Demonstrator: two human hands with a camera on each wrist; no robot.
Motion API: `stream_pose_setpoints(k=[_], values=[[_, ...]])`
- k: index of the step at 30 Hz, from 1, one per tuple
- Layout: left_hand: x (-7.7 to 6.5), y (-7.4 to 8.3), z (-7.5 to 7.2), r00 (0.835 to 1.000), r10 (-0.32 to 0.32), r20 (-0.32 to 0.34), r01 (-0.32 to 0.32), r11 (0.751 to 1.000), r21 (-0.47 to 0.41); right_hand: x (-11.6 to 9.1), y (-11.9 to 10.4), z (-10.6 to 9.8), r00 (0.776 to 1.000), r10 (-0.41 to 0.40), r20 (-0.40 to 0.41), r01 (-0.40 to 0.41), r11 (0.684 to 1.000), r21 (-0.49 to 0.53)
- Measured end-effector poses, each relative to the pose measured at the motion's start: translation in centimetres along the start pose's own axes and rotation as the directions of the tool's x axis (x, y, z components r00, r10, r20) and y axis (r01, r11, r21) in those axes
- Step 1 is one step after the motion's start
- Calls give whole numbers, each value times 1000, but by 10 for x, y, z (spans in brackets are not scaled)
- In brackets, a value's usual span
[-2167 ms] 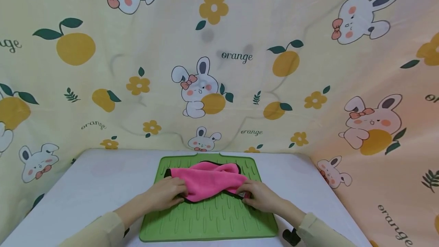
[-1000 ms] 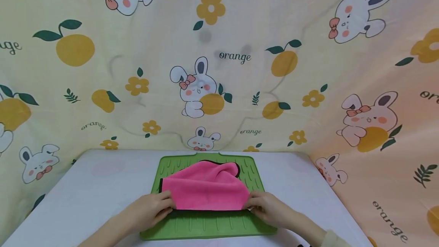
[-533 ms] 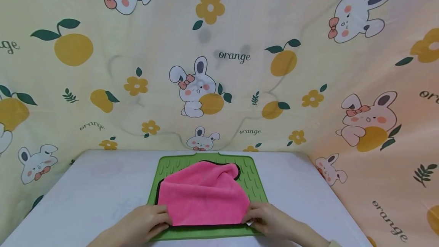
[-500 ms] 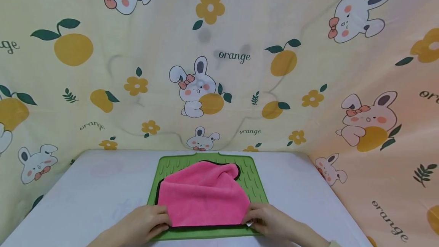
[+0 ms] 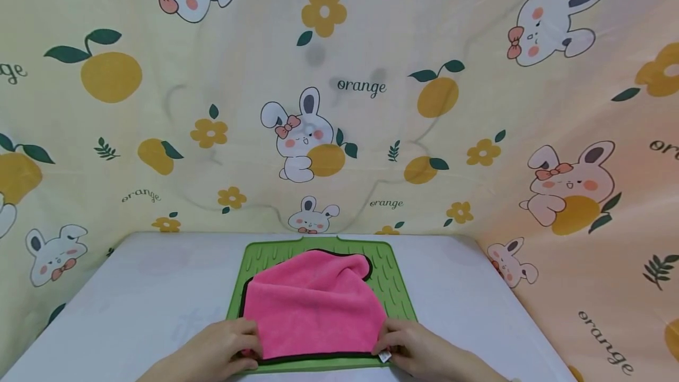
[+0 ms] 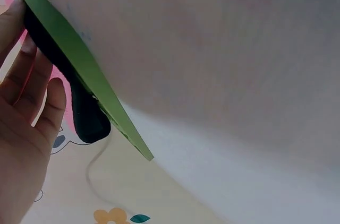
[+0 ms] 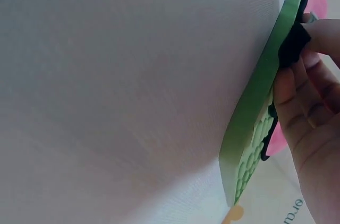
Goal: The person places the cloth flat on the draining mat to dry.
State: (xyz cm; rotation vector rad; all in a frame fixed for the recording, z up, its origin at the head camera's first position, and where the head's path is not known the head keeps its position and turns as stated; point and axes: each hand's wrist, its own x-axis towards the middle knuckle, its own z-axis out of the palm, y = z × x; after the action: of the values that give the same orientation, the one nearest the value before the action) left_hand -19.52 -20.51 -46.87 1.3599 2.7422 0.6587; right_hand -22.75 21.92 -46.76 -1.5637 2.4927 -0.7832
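Note:
A pink cloth (image 5: 315, 311) with a black edging lies over a green ridged mat (image 5: 400, 287), its near edge drawn straight and its far part still creased and rounded. My left hand (image 5: 220, 346) pinches the cloth's near left corner, thumb and fingers on the dark edging (image 6: 58, 59) in the left wrist view. At the near right corner, my right hand (image 5: 416, 346) pinches the cloth beside a small white tag (image 5: 384, 356). The right wrist view shows that thumb and fingers on a black corner (image 7: 294, 43), just over the mat's green side (image 7: 255, 75).
The mat rests on a white table (image 5: 159, 287). Behind it and to the right hangs a cream curtain (image 5: 249, 63) printed with rabbits, oranges and flowers. White tabletop extends to both sides of the mat.
Both hands have drawn the cloth's near edge toward the person, from mid-mat to near the mat's front. The bunched cloth has spread flatter, and the white tag now shows more.

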Motion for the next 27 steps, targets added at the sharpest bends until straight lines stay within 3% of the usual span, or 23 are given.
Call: stream_pose_setpoints(k=[4,7,11,15,21,27], values=[[1,0,-1,1000,7,-17,-7,1000,6,1,-2,-5,999,49,18,-50,997,51],[3,-1,-5,998,2,-65,-2,1000,11,3,-1,-9,999,54,-4,-54,995,79],[9,-3,-15,987,-24,-161,31,999,43,12,2,-16,995,41,-94,-34,997,75],[20,-8,-28,968,-73,-239,90,994,61,24,8,-23,976,85,-201,-70,994,81],[42,-22,-40,941,-145,-305,170,984,54,43,19,-31,921,130,-366,-119,992,53],[66,-44,-50,913,-222,-343,242,970,15,63,35,-36,836,254,-486,-254,965,66]])
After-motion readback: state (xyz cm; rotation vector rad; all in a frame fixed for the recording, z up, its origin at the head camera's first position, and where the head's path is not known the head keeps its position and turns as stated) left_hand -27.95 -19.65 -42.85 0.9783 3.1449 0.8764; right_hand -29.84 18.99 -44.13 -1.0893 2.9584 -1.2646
